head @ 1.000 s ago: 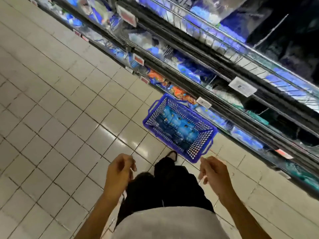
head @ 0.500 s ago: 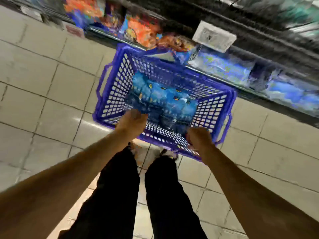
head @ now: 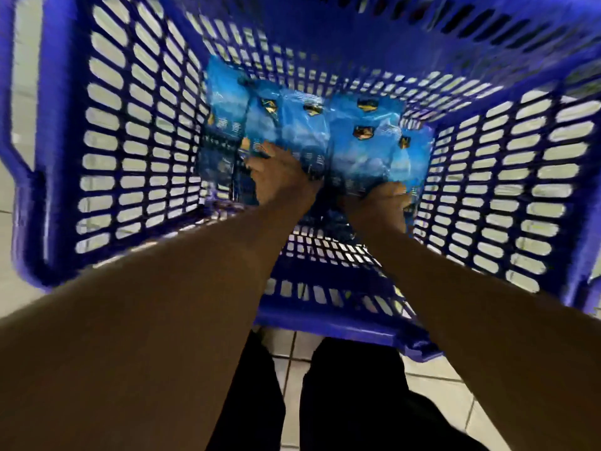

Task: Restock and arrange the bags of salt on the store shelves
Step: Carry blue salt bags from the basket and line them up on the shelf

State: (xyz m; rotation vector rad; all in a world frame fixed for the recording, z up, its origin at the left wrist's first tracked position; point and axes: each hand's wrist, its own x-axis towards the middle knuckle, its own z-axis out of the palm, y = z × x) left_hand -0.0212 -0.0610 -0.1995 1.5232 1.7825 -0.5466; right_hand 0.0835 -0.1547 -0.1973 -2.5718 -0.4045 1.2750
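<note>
Both hands are down inside the blue basket (head: 107, 131), at the near end of the row of salt bags (head: 325, 135) that lies on its floor. The left hand (head: 281, 177) has its fingers curled over the near edge of the bags toward the left of the row and appears to grip one, though the fingertips are hidden against the plastic. The right hand (head: 379, 201) is pushed in at the row's right end, its fingers out of sight under or behind a bag, so I cannot tell whether it has closed on anything. Judged from this, the restocking is at an early pick-up step: every bag in view is in the basket, none is lifted clear, and no shelf shows at all, so the carrying, placing and arranging all appear to be left. As for counts: one basket and two hands. The bags are light blue with a small dark and gold emblem; about six emblems show, which suggests roughly five or six bags packed side by side and overlapping, but blur keeps the number uncertain. Beyond the basket's near rim lie pale floor tiles (head: 432, 385) and the person's dark trousers (head: 351, 402).
</note>
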